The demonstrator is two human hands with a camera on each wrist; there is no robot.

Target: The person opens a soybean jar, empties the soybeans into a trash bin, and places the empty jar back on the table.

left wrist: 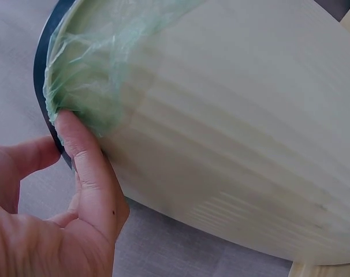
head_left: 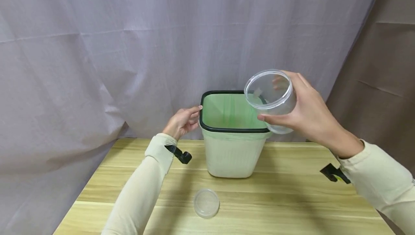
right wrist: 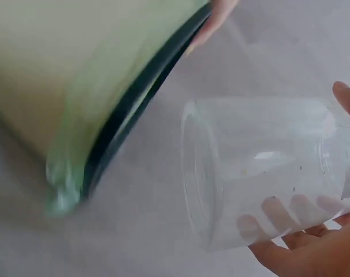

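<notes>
A clear round plastic tub [head_left: 271, 100] was gripped, tilted, by the right hand [head_left: 308, 114] above the cream, green-lined bin [head_left: 231, 145], whose dark rim [head_left: 227, 129] was touched by the left hand's [head_left: 181, 122] straight fingers.

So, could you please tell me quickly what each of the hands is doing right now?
Left hand: open, fingertips touching the bin at its black rim.
Right hand: holding the clear container, tilted over the bin.

Clear round lid [head_left: 206, 203] lying on wooden table [head_left: 291, 206], grey curtain [head_left: 129, 47] behind, brown cloth [head_left: 382, 76] at right
</notes>
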